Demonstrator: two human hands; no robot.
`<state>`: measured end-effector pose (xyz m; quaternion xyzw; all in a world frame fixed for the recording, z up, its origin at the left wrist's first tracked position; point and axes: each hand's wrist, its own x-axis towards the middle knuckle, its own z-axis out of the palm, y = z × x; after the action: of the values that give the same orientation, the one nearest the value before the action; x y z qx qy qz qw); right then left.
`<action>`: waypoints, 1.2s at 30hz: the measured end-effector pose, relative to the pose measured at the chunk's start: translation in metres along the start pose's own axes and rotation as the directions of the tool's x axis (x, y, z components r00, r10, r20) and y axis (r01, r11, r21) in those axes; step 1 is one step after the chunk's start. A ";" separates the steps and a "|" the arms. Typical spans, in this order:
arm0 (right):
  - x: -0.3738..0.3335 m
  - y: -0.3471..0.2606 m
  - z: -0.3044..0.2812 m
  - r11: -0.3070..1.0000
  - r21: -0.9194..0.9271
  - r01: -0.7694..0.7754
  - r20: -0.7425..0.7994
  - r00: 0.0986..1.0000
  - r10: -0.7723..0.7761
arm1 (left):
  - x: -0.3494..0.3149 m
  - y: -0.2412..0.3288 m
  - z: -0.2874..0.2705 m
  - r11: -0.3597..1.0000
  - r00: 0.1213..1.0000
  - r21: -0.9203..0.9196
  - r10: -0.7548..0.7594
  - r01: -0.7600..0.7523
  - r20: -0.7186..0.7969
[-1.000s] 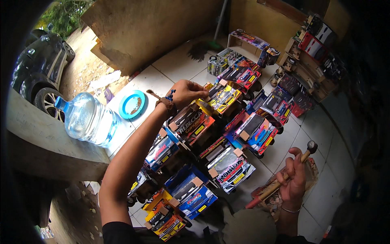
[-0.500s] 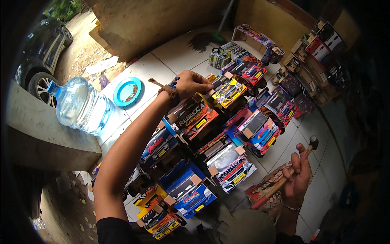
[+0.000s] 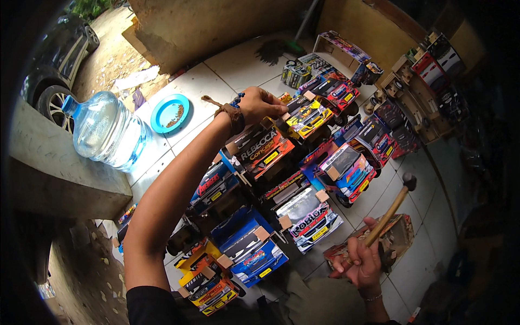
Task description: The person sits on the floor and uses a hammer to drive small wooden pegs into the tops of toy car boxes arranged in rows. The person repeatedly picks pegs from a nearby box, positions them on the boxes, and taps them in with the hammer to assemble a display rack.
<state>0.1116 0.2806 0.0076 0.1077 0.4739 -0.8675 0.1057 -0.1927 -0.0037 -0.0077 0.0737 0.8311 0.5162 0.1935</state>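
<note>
Left hand (image 3: 262, 106): fingertips drawn together at the left corner of the yellow toy truck's cab, against a small wooden block (image 3: 283, 116); cannot tell whether the block is gripped or merely touched. Right hand (image 3: 359, 265): fingers wrapped round the wooden handle of a hammer (image 3: 387, 219), head raised, above a box (image 3: 407, 234) on the tiled floor (image 3: 219, 76). Yellow toy truck (image 3: 310, 119) sits among rows of printed toy trucks mid-floor, toward the floor's far edge. Blue toy truck (image 3: 259, 259) and white toy truck (image 3: 313, 219) stand nearer the person, each with wooden blocks on the cab. Toward the floor's left edge: turquoise plate (image 3: 157, 119) holding brown bits, large clear bottle (image 3: 108, 135) beside it. Broom (image 3: 274, 50) by the far wall (image 3: 216, 32).
</note>
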 end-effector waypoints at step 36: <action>0.165 -0.081 0.028 -0.122 -0.849 0.514 0.527 0.808 -0.263 | 0.004 -0.002 -0.001 0.999 1.000 0.028 0.022 -0.022 -0.002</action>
<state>-0.0714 0.2860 0.0398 -0.2215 0.9301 -0.2845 -0.0702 -0.1962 -0.0043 -0.0105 0.0850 0.8376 0.5065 0.1859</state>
